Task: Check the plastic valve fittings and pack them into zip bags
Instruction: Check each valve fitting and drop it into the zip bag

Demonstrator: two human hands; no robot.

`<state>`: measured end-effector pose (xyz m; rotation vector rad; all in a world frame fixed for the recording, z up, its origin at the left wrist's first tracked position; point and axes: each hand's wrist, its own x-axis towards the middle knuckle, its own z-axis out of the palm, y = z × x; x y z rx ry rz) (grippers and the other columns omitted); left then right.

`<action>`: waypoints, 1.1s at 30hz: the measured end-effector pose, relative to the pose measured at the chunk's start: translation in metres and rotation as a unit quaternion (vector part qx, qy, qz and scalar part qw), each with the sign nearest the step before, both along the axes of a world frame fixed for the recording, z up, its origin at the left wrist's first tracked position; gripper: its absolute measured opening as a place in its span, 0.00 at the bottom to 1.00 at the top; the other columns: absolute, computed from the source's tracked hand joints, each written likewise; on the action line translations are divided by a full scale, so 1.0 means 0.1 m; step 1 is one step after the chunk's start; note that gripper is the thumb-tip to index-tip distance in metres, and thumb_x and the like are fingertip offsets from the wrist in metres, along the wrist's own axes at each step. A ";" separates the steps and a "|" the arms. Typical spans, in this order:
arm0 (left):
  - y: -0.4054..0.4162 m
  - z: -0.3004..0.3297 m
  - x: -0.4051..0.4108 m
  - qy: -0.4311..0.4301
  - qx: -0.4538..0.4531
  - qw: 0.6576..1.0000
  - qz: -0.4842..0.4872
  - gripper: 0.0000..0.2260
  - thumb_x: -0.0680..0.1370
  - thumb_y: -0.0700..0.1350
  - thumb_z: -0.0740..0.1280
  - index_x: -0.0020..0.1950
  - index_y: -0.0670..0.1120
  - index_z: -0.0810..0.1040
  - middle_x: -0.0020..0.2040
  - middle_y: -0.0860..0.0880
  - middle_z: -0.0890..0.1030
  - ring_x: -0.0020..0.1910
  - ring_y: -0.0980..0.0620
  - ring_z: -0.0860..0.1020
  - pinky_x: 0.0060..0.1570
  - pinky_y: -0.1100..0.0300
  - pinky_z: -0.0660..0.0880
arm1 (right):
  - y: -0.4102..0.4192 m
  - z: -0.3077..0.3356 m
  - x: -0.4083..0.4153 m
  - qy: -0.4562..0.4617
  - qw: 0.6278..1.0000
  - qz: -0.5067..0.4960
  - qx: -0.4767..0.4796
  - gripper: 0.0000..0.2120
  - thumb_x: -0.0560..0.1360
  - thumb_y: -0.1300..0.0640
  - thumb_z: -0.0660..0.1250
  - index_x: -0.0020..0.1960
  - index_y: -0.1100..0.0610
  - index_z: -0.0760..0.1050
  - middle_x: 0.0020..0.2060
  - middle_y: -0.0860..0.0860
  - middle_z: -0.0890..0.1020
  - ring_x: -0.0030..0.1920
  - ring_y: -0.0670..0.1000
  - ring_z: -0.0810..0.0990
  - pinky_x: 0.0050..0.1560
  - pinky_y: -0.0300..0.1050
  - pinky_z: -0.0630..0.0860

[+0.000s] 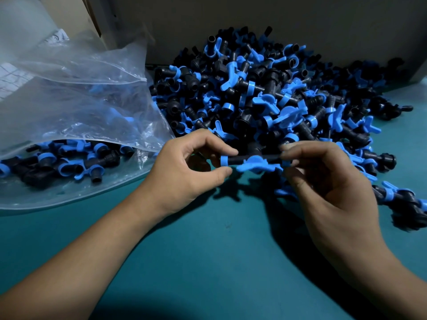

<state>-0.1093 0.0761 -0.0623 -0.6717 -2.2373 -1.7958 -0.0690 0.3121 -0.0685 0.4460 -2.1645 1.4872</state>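
A black valve fitting (251,160) with blue rings and a blue butterfly handle is held level above the table, in front of the big pile of like fittings (265,98). My left hand (184,172) pinches its left end at the blue ring between thumb and forefinger. My right hand (323,179) pinches its right end. A clear zip bag (76,105) lies at the left, mouth toward the pile, with several fittings (60,165) inside.
The teal table top (219,250) stretches toward me. A dark wall or panel (254,24) stands behind the pile. A few stray fittings (402,202) lie at the right edge. More clear plastic and a box (27,31) sit at the far left.
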 end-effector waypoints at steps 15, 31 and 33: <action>-0.03 -0.01 -0.06 0.076 -0.014 0.996 0.044 0.12 0.69 0.31 0.77 0.42 0.47 0.82 0.48 0.50 0.80 0.45 0.44 0.79 0.44 0.48 0.77 | 0.01 0.02 0.05 -0.070 0.998 -0.010 0.003 0.13 0.80 0.52 0.73 0.62 0.46 0.76 0.60 0.42 0.81 0.60 0.49 0.83 0.62 0.50 0.80; 0.02 0.02 -0.01 0.099 -0.005 0.995 0.031 0.20 0.68 0.25 0.73 0.35 0.48 0.73 0.47 0.50 0.79 0.48 0.49 0.78 0.43 0.56 0.72 | -0.04 0.10 0.10 -0.041 0.992 0.012 0.118 0.05 0.80 0.51 0.72 0.55 0.45 0.82 0.49 0.42 0.84 0.52 0.47 0.83 0.51 0.34 0.74; 0.03 0.03 -0.01 0.103 -0.016 0.994 0.029 0.19 0.68 0.25 0.74 0.36 0.48 0.73 0.47 0.51 0.79 0.48 0.49 0.78 0.44 0.58 0.72 | -0.04 0.10 0.09 -0.017 0.992 -0.003 0.127 0.04 0.79 0.55 0.73 0.52 0.48 0.81 0.48 0.43 0.83 0.51 0.48 0.82 0.50 0.34 0.73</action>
